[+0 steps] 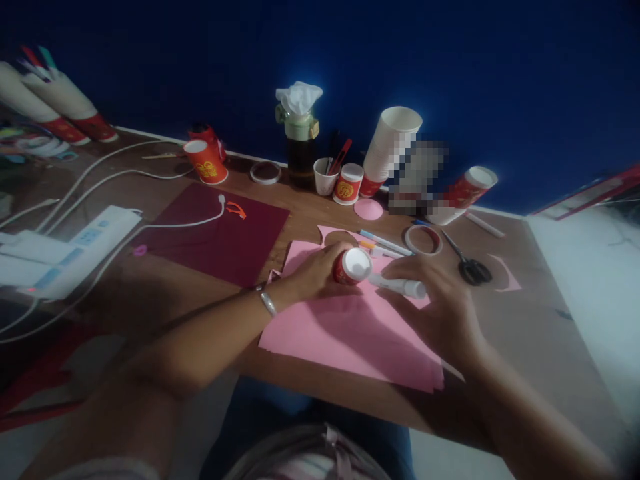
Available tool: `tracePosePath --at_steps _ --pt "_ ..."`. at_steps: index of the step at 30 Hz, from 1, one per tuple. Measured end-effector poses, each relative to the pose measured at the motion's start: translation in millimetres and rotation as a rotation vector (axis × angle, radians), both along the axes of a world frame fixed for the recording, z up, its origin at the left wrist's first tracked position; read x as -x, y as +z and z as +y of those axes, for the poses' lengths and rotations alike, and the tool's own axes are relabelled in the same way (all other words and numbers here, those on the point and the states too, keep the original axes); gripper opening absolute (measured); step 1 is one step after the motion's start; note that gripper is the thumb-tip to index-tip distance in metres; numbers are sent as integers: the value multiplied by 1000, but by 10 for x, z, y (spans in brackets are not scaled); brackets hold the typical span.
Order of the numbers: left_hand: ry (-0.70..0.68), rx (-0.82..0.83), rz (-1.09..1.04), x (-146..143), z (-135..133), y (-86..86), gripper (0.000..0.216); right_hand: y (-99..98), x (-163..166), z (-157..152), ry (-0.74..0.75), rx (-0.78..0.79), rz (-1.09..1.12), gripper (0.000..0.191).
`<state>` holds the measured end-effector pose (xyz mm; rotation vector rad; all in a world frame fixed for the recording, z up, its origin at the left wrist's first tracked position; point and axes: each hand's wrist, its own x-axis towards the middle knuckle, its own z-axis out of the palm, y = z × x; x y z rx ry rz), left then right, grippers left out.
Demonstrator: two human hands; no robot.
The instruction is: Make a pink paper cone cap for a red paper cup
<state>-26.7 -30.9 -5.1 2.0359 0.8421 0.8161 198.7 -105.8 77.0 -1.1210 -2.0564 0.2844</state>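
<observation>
My left hand is wrapped around a red paper cup whose white round end faces up toward me. In my right hand, a slim white tube lies between thumb and fingers, its narrower end close beside the cup. What the tube contains cannot be made out. Both hands are over a stack of pink paper sheets. A cut pink sheet with a round opening, a blue-white marker and an orange-tipped pen lie just beyond my hands.
Black-handled scissors and a tape roll lie to the right. Paper cups, a pink disc and a jar stand or lie toward the wall. At left are a power strip, cables and dark red paper.
</observation>
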Motion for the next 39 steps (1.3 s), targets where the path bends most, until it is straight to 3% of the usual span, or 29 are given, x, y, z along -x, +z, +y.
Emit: tracePosePath --at_steps 5,8,13,17,27,39 --pt "-25 5 -61 -12 6 39 78 -64 16 67 8 316 413 18" --pt "-33 1 -70 -18 -14 121 75 -96 22 142 37 372 522 22" --pt "-17 43 25 12 -43 200 70 -39 -16 207 74 194 355 13" --pt "3 28 96 23 -40 124 68 45 13 209 141 99 168 11" --pt "-27 12 183 -45 12 60 56 131 169 301 246 23 27 8" --pt "-68 -14 140 -27 -13 110 59 126 208 404 106 81 24 4"
